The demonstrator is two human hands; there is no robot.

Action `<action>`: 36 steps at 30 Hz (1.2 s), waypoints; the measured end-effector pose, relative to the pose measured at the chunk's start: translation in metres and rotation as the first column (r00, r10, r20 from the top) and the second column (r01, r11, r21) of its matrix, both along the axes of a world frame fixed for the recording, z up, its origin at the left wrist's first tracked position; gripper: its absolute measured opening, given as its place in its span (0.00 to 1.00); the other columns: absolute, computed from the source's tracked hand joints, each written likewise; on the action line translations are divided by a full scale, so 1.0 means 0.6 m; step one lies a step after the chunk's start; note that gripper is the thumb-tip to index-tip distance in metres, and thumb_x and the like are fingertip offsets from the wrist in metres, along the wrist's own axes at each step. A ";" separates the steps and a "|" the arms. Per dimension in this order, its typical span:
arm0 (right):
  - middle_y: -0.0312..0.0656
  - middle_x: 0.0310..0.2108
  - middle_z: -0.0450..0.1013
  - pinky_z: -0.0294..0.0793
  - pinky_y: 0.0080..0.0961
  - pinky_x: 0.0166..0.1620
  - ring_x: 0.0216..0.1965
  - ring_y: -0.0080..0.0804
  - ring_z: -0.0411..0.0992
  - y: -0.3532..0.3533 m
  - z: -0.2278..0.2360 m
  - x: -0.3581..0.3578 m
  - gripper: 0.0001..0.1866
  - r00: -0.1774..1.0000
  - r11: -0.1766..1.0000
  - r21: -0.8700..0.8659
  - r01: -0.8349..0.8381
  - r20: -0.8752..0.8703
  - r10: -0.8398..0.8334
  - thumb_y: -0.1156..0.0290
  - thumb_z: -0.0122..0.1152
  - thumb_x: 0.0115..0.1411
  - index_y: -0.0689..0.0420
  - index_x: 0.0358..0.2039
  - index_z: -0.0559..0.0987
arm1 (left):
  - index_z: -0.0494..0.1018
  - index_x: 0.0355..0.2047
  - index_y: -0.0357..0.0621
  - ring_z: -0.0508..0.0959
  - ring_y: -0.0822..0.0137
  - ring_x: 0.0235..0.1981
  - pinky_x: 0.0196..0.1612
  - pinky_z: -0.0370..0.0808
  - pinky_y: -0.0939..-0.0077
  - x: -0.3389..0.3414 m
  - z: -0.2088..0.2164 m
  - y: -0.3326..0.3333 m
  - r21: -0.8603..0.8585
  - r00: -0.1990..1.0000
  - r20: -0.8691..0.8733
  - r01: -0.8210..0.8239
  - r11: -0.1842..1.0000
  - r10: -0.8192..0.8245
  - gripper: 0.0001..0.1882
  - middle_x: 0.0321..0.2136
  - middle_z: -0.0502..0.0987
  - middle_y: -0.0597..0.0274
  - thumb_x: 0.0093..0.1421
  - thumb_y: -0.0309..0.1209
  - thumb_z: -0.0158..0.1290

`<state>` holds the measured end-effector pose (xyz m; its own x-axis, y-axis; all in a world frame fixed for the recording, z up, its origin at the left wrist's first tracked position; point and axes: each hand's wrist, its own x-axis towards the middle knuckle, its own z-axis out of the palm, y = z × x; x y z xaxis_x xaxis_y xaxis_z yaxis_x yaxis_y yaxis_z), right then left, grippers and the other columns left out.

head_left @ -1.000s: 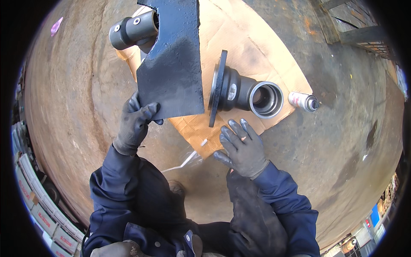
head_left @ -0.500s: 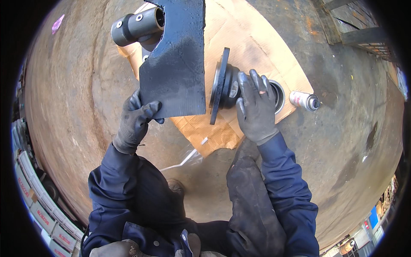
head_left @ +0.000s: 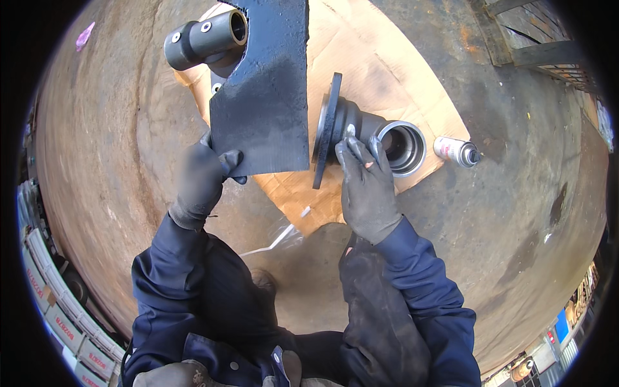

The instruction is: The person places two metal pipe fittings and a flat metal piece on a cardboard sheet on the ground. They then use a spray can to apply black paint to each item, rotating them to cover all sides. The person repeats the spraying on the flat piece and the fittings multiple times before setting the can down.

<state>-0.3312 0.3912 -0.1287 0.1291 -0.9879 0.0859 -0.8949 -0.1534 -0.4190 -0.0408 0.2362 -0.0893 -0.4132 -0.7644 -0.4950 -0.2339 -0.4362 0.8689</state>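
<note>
Dark grey gloves (head_left: 380, 216), two in number, covered both hands. The left hand (head_left: 198, 184) was closed in a pinch on the lower left corner of one flat black metal plate (head_left: 267, 116) with a jagged notch in its left edge; the thumb lay on the near face. The right hand (head_left: 369, 193) was open, its fingers close together and slightly bent, gripping nothing. Its fingertips overlapped the near side of one black hollow pipe fitting with a flat flange (head_left: 371, 121); firm contact could not be confirmed. This fitting lay just right of the plate, its bright-rimmed bore facing the wearer.

Left of the plate's upper part, and partly hidden by it, was one dark grey T-shaped pipe fitting (head_left: 196, 45) with two pale round plugs visible on its crosspiece. One tan cardboard sheet (head_left: 393, 61) lay beneath the flanged fitting.

Containers: one white and grey cylindrical can (head_left: 453, 152) lay on its side at the sheet's right edge; its contents could not be seen. Several grey boxes (head_left: 64, 327) stood at the far lower left, contents likewise not visible. One pink-purple scrap (head_left: 84, 37) lay on the floor (head_left: 103, 148) at upper left.
</note>
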 end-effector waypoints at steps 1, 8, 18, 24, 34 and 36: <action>0.58 0.55 0.79 0.61 0.59 0.75 0.65 0.55 0.73 0.018 0.006 0.005 0.26 0.996 1.000 -0.006 0.000 0.090 0.000 0.80 0.56 0.62 0.69 0.62 0.76 | 0.73 0.58 0.30 0.81 0.73 0.31 0.35 0.80 0.76 0.000 -0.002 0.001 0.002 1.000 -0.001 0.006 1.000 -0.006 0.26 0.38 0.82 0.61 0.68 0.37 0.62; 0.47 0.42 0.82 0.74 0.53 0.61 0.44 0.48 0.80 0.106 -0.005 0.004 0.21 0.947 0.978 -0.097 0.186 0.284 -0.152 0.81 0.63 0.58 0.59 0.54 0.82 | 0.68 0.65 0.26 0.82 0.72 0.33 0.36 0.82 0.76 -0.001 -0.012 -0.002 0.041 0.999 -0.048 -0.019 0.999 0.021 0.35 0.43 0.82 0.56 0.67 0.39 0.66; 0.44 0.36 0.79 0.77 0.46 0.43 0.38 0.49 0.78 0.115 -0.013 -0.039 0.14 0.856 0.920 0.030 0.390 0.356 -0.374 0.72 0.71 0.61 0.55 0.48 0.86 | 0.72 0.64 0.31 0.82 0.75 0.35 0.40 0.84 0.78 -0.032 -0.036 -0.032 -0.052 0.999 0.039 -0.003 0.999 0.005 0.26 0.43 0.83 0.62 0.71 0.32 0.62; 0.42 0.51 0.76 0.71 0.51 0.60 0.55 0.44 0.73 0.021 0.019 -0.043 0.17 0.958 0.948 -0.141 0.285 0.020 -0.285 0.65 0.73 0.60 0.50 0.50 0.87 | 0.73 0.65 0.33 0.82 0.76 0.39 0.42 0.84 0.77 -0.043 -0.079 -0.048 0.042 0.996 0.078 0.034 0.999 -0.037 0.24 0.45 0.83 0.64 0.72 0.29 0.61; 0.36 0.55 0.76 0.64 0.50 0.71 0.59 0.40 0.72 -0.070 -0.003 -0.045 0.15 0.963 0.987 -0.082 0.135 -0.225 -0.150 0.68 0.67 0.60 0.43 0.48 0.88 | 0.75 0.60 0.34 0.82 0.75 0.38 0.42 0.83 0.77 -0.035 -0.161 -0.054 0.118 0.981 0.151 0.103 0.988 -0.121 0.20 0.44 0.83 0.64 0.71 0.29 0.62; 0.33 0.52 0.74 0.61 0.49 0.74 0.59 0.36 0.72 -0.074 -0.009 -0.056 0.16 0.976 0.997 -0.030 0.075 -0.201 -0.079 0.70 0.63 0.61 0.47 0.49 0.87 | 0.75 0.59 0.34 0.82 0.74 0.37 0.42 0.83 0.77 -0.037 -0.176 -0.051 0.110 0.973 0.201 0.089 0.990 -0.110 0.19 0.43 0.83 0.63 0.71 0.28 0.61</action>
<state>-0.3648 0.3468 -0.1340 0.0695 -0.9937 0.0883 -0.9701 -0.0880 -0.2261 -0.0632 0.2055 -0.1950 -0.3657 -0.6670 -0.6491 -0.4496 -0.4840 0.7507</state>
